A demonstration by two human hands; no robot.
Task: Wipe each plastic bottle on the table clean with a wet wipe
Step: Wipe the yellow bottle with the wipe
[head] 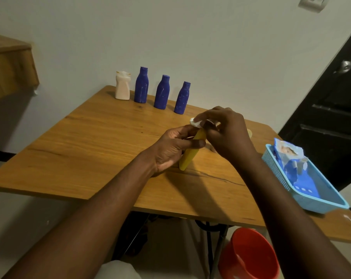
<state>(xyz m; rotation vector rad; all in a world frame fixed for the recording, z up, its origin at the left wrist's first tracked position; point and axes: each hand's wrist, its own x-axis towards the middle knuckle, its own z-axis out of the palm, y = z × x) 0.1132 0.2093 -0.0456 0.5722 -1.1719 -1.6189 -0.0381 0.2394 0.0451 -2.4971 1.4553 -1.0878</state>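
The yellow bottle (190, 153) could slip and bump down on the surface (90, 141), because it leans and the left hand (170, 151) holds it only round its middle. The wet wipe (195, 123) is a small bunched lump, so it might drop or miss dirty spots. The left hand reaches in from below, its grip curled round the bottle over the middle of the surface. The right hand (227, 129) comes over the top, its grip pinched on the wipe at the bottle's neck.
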